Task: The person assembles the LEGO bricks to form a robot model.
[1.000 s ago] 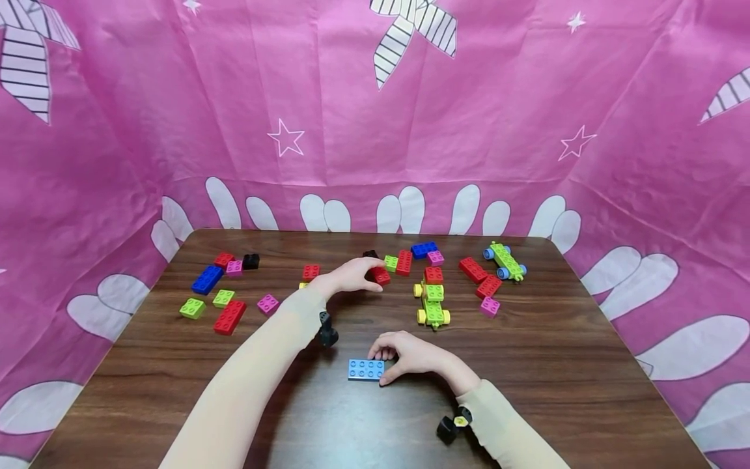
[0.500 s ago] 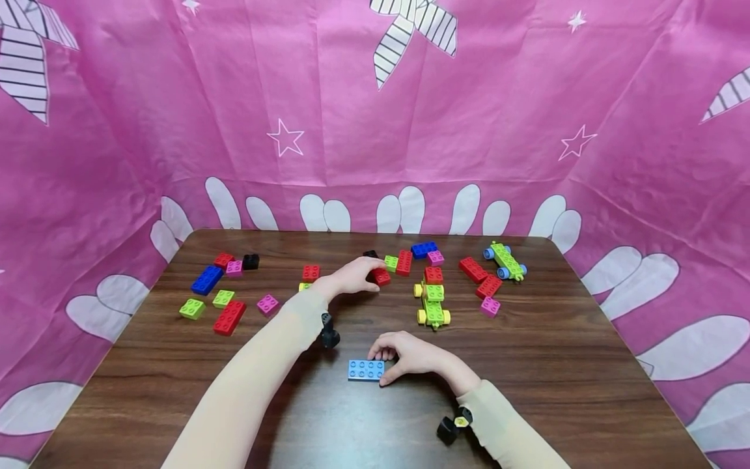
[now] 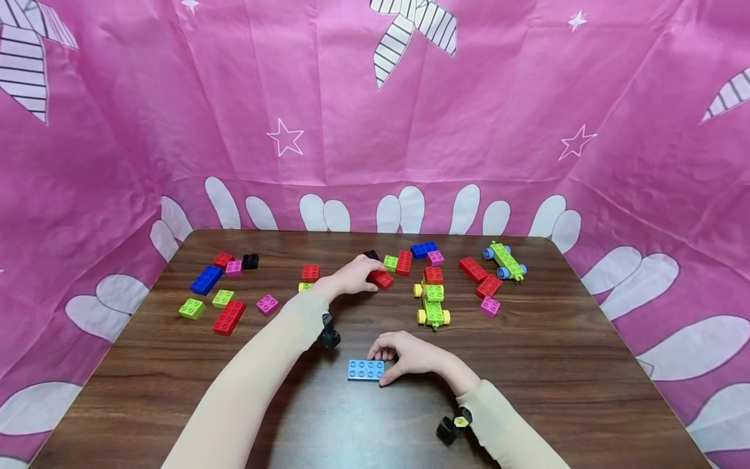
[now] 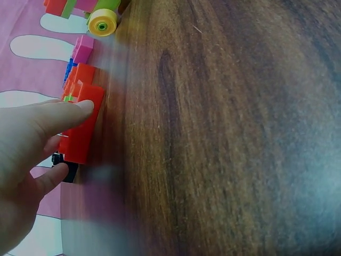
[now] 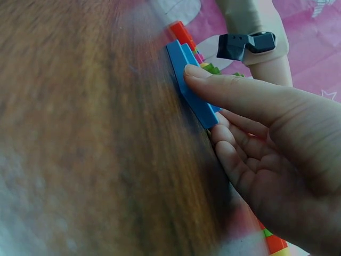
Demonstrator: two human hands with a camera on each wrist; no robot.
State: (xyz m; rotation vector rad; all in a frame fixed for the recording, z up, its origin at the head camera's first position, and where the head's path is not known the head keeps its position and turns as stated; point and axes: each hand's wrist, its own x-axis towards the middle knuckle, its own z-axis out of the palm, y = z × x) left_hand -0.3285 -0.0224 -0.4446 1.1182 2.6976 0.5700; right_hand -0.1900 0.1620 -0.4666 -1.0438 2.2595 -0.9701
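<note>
In the head view my left hand (image 3: 354, 275) reaches to the far middle of the table, at a red brick (image 3: 381, 279). From the left wrist, the thumb lies against the near side of that red brick (image 4: 85, 130), and most fingers are hidden behind it. A black brick (image 4: 70, 172) sits just past the fingers. Nearer the front, my right hand (image 3: 410, 355) pinches the right end of a light blue brick (image 3: 364, 370) with eight-stud top lying flat. The right wrist view shows the thumb along the light blue brick's side (image 5: 184, 80), with curled fingers at its other side.
Left on the table lie loose bricks, among them a blue one (image 3: 207, 280) and a long red one (image 3: 229, 317). A lime wheeled base (image 3: 433, 312) with bricks stands right of centre. Another lime car base (image 3: 507, 262) is at the back right, near red bricks (image 3: 489, 286).
The red brick at my left hand has turned slightly and shows more of its top. My left hand has shifted only a little. My right hand and the light blue brick stay put.
</note>
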